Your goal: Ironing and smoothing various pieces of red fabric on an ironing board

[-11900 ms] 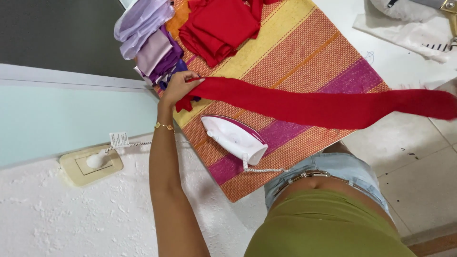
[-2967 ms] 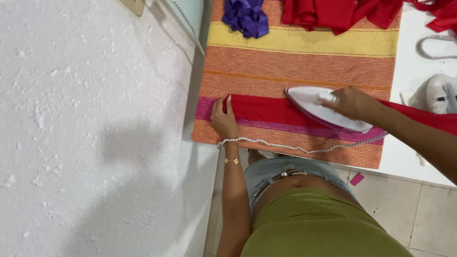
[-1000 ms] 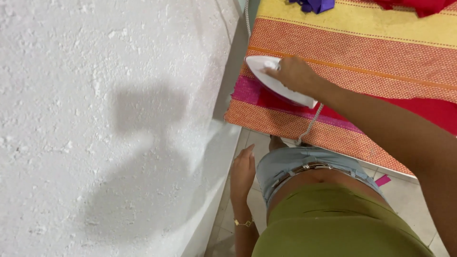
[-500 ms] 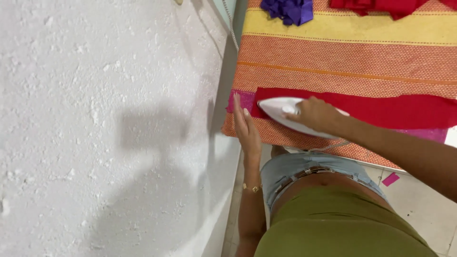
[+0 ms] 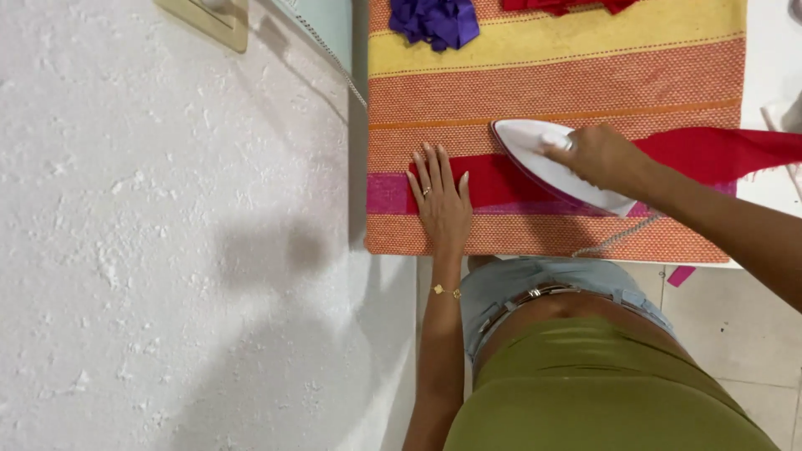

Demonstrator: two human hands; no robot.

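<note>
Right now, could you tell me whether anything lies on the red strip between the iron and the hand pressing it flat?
Nothing visible does. The left hand lies flat on the red fabric strip, the right hand grips the white iron, and only bare red cloth shows between them.

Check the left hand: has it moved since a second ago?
Yes. The left hand rose from beside the hip onto the red strip, near the striped cloth's left edge.

So the cloth strip [image 5: 668, 159] runs left to right across the woven mat [image 5: 568, 83], with the left hand [image 5: 440, 200] flat on its left end and the iron [image 5: 555, 171] just to the right – right hand [image 5: 601, 157] on top of it. Behind them, at the mat's far edge, sits a bunched fabric pile [image 5: 434, 18], and the wall [image 5: 167, 250] is off to the left.
</note>
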